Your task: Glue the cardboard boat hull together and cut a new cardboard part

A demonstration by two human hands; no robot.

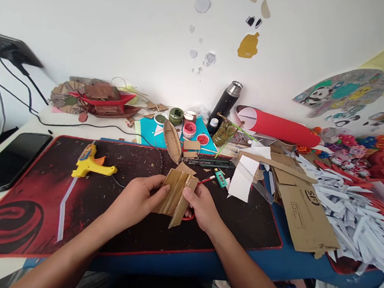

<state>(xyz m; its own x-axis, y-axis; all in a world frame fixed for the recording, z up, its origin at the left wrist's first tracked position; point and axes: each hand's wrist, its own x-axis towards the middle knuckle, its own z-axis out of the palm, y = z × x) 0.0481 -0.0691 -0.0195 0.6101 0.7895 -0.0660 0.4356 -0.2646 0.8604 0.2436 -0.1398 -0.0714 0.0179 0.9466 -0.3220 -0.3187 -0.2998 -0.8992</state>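
Note:
Both of my hands hold a folded, pleated piece of brown cardboard (176, 191) just above the black and red desk mat (74, 205). My left hand (139, 199) grips its left side with the thumb on top. On the right, my right hand (200, 207) pinches one cardboard strip along the edge. A small red thing shows under my right hand; what it is I cannot tell.
A yellow glue gun (92, 163) lies on the mat at left, a phone (9, 158) beyond it. A cardboard boat hull (172, 141), paint pots (189, 129), a black flask (225, 103), a red paper roll (276, 126), cardboard sheets (303, 210) and white paper strips (356, 206) crowd the back and right.

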